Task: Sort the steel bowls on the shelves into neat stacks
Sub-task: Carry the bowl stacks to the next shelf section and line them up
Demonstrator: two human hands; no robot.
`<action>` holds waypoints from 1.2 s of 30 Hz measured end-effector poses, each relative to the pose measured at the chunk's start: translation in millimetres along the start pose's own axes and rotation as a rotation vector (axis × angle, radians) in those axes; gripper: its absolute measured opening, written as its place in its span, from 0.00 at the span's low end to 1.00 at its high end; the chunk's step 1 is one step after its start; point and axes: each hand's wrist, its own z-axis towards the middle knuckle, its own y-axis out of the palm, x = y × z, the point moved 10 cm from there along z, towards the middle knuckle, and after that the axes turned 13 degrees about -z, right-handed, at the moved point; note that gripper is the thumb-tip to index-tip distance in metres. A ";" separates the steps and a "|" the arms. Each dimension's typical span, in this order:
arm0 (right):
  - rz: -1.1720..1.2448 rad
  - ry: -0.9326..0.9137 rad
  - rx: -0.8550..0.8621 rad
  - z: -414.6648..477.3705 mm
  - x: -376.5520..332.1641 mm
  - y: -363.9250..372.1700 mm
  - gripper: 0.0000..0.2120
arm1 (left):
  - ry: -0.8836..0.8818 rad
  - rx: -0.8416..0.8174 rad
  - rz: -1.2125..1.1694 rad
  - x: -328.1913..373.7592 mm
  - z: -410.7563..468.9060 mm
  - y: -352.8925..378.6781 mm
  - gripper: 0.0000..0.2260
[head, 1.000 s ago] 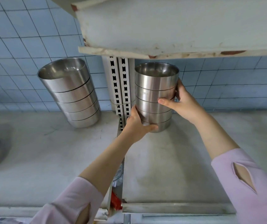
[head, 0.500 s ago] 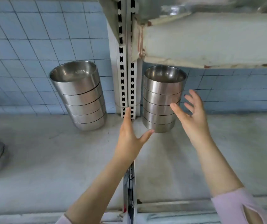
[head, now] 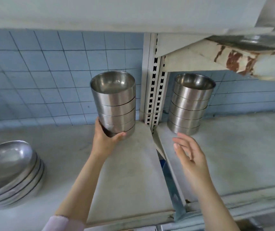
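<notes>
Your left hand (head: 107, 139) grips the base of a tall stack of shiny steel bowls (head: 115, 104) on the grey shelf (head: 125, 164); your right hand (head: 190, 154) hovers spread, empty. Gripped so low, the stack could topple

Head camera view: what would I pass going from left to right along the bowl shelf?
stack of wide bowls → tall bowl stack → slotted post → second tall bowl stack
</notes>
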 end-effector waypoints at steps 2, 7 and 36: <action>-0.026 -0.007 -0.019 -3.6 -10.3 9.4 0.19 | 0.001 -0.057 -0.043 1.6 -8.1 -0.8 0.41; -0.036 0.007 -0.139 -12.5 -31.4 48.5 0.28 | -0.037 -0.211 -0.113 9.4 -53.1 -6.0 0.42; 0.109 -0.036 -0.083 2.6 14.2 -194.6 0.49 | 0.027 -0.445 -0.044 52.3 -198.6 277.5 0.47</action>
